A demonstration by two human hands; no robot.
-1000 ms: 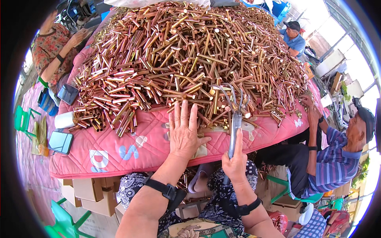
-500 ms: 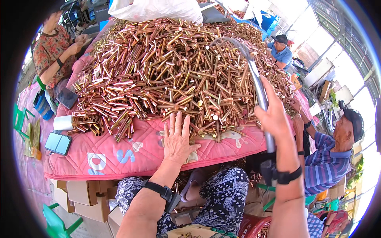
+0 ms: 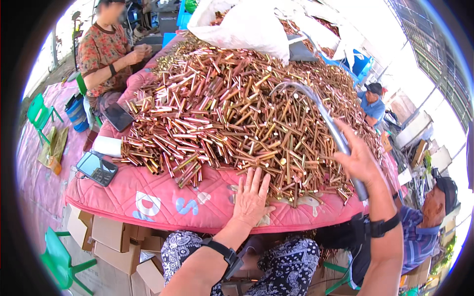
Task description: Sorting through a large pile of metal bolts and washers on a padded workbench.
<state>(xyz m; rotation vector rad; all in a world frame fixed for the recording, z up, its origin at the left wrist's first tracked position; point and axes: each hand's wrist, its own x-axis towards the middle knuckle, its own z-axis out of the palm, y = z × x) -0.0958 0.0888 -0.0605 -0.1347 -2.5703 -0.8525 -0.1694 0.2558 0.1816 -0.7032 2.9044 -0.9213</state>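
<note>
At a bench padded in pink quilt (image 3: 163,197), the right hand (image 3: 359,160) closes its grip on a raised hooked metal rake (image 3: 323,123), poised over the copper tube heap (image 3: 232,113); the left hand (image 3: 252,197) rests flat, open, at the heap's edge. Next, seemingly, a downward raking pull.

Pink quilted table cover (image 3: 163,197); big heap of copper tubes (image 3: 237,113) on it; phone (image 3: 97,168) at edge.

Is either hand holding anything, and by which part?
The right hand grips a curved metal hook tool by its lower shaft. The left hand holds nothing; it lies flat on the pink quilt.
</note>
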